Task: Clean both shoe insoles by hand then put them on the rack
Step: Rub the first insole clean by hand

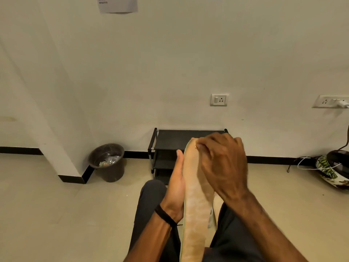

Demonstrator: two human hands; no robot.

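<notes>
A tan insole (196, 201) is held upright in the middle of the view, its long body running from the bottom edge up toward a rounded end. The left hand (176, 188) is laid flat along the insole's left edge, thumb pointing up, with a dark band (165, 216) worn at the wrist. The right hand (222, 165) is closed over the top end of the insole, fingers curled around it. Dark trouser legs (151, 203) are seen below the hands.

Behind the hands, a low black rack (170, 140) with several shelves is set against a cream wall. The floor (56, 205) is covered in pale beige tiles, with a black skirting strip (20, 150) along the wall base. To the left of the rack, a dark bin (108, 165) holding crumpled waste stands near a wall corner. A socket (219, 99) is fixed on the wall above the rack, and a second one (329, 101), with a white plug in it, is seen at the right edge. A helmet (334, 167) with a leaf pattern rests on the floor at far right, cables beside it. A paper sheet (117, 4) is stuck high on the wall.
</notes>
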